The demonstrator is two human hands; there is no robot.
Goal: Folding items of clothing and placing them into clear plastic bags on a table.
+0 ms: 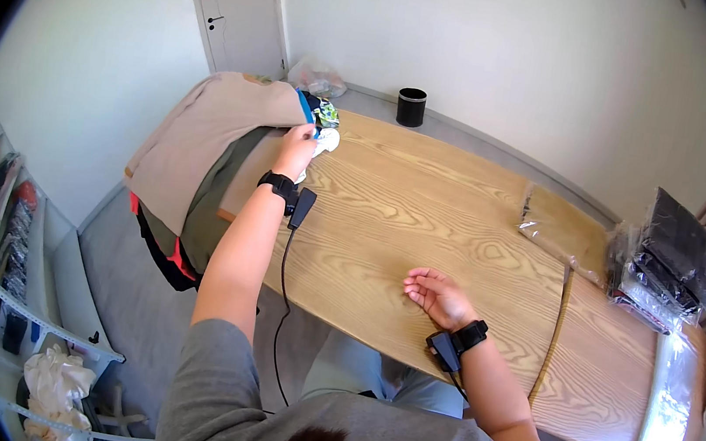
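Note:
At the far left of the table, my left hand (pixel 295 150) reaches to the edge of a heap of clothes, its fingers closed together. What they pinch is too small to make out. A beige garment (pixel 224 121) lies on top of the heap, with an olive-green garment (pixel 220 191) hanging beneath it. Right beside my fingertips are a white piece (pixel 327 140) and a green-and-white patterned piece (pixel 326 113). My right hand (pixel 440 299) rests over the near middle of the table, palm turned up, fingers loosely bent and holding nothing.
On the right of the wooden table (pixel 426 203) lie a bagged tan garment (pixel 567 232), a stack of bagged dark garments (pixel 674 260) and clear plastic sleeves (pixel 668 400). A black bin (pixel 411 107) stands beyond. White shelves (pixel 49 324) are at left. A cable (pixel 281 300) trails from my left wrist.

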